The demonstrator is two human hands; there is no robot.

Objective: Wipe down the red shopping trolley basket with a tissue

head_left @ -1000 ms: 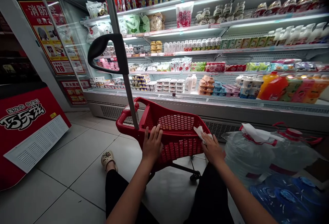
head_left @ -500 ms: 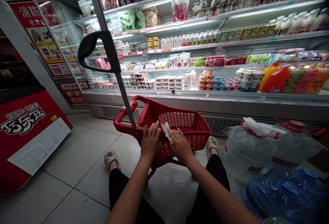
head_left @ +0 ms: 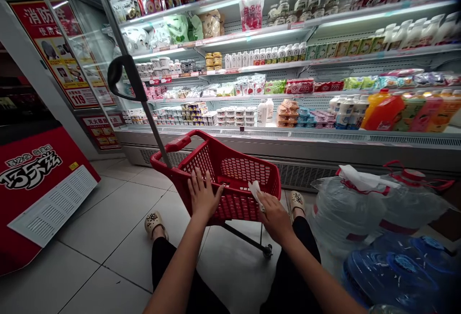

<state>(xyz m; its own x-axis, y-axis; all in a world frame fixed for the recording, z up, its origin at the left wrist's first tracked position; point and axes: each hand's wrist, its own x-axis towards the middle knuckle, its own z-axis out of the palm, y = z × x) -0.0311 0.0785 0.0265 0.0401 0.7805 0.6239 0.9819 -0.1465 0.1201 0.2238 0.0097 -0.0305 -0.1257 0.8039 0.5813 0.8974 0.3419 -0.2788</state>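
Note:
A red plastic shopping basket cart (head_left: 230,160) stands on the tiles between my feet, with a grey pole and black loop handle (head_left: 127,78) rising at its left. My left hand (head_left: 203,195) lies with fingers spread against the cart's near side, just under the rim. Farther right on that same side, my right hand (head_left: 274,213) presses a crumpled white tissue (head_left: 256,194) to the rim. The tissue sticks up past the fingers; part of it is hidden under the hand. Inside, the cart's slotted floor shows in part.
An open dairy fridge (head_left: 252,134) with stocked shelves runs across the back. Large clear water jugs (head_left: 349,208) and blue water jugs (head_left: 399,266) sit on the floor at right. A red freezer (head_left: 43,194) stands at left. One cart caster (head_left: 267,250) shows near my right leg.
The cart has swung and shifted left, its pole leaning farther left and a caster now showing. My right hand with the tissue has slid right along the rim; my left hand moved slightly left.

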